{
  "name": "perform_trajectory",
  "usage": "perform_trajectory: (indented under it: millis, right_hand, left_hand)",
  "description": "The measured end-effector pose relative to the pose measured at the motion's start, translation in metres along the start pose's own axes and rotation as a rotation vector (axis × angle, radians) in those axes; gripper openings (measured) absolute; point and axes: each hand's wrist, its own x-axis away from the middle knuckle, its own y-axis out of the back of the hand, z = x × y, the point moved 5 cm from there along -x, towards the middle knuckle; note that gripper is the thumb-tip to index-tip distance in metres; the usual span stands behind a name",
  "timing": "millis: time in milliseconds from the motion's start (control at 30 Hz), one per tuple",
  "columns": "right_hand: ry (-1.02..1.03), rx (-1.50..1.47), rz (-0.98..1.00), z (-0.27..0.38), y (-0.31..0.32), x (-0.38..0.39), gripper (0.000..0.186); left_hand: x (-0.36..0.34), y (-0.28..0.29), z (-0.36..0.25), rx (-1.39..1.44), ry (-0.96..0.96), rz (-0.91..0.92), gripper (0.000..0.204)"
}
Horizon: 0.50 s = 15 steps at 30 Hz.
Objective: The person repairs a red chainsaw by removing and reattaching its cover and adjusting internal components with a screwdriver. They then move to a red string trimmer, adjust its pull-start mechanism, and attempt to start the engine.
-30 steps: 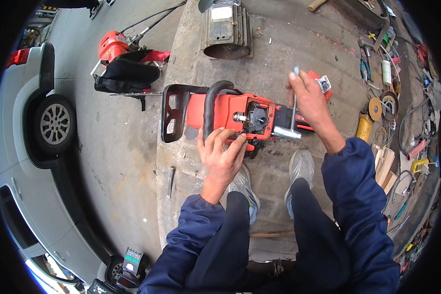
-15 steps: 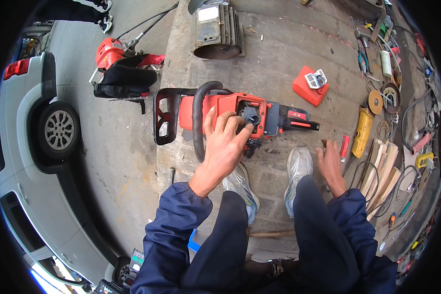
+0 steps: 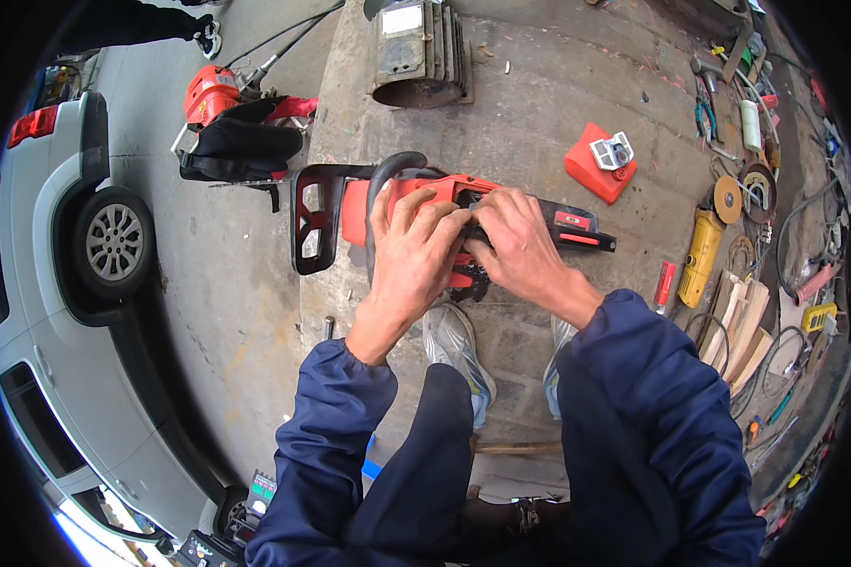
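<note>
A red and black chainsaw (image 3: 357,210) lies on the concrete in front of my shoes, its top compartment uncovered. My left hand (image 3: 411,248) reaches past the black front handle (image 3: 388,172), and its bent fingertips are closed at that compartment. From the other side my right hand (image 3: 522,244) meets it there, thumb and fingers pinched together. The fingertips almost touch, over the spot where a dark grey fitting sits. The hands cover most of the fitting, so what exactly they grip is hidden. The black rear handle (image 3: 586,238) extends to the right.
A red cover (image 3: 586,168) with a white-framed part (image 3: 613,151) on it lies far right. A finned metal housing (image 3: 421,57) stands at the back. Rightward are a yellow angle grinder (image 3: 702,246), wood pieces (image 3: 736,321) and tools. A car (image 3: 76,378) is parked left; a person's leg (image 3: 142,28) shows behind.
My right hand has come from beside my right shoe to the chainsaw's open compartment. My left hand stays there, shifted slightly left. The grey fitting, visible before, is now mostly covered.
</note>
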Motion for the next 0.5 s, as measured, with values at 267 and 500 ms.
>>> perform_trajectory:
  millis: [267, 500]
  right_hand:
    - [-0.006, -0.021, -0.012, -0.003, -0.006, -0.002, 0.028]
    - [0.09, -0.013, 0.044, -0.003, -0.004, -0.01, 0.026]
  left_hand:
    - [0.016, 0.034, 0.031, -0.006, 0.163, -0.222, 0.035]
    - [0.036, 0.02, 0.05, 0.202, 0.443, -0.331, 0.034]
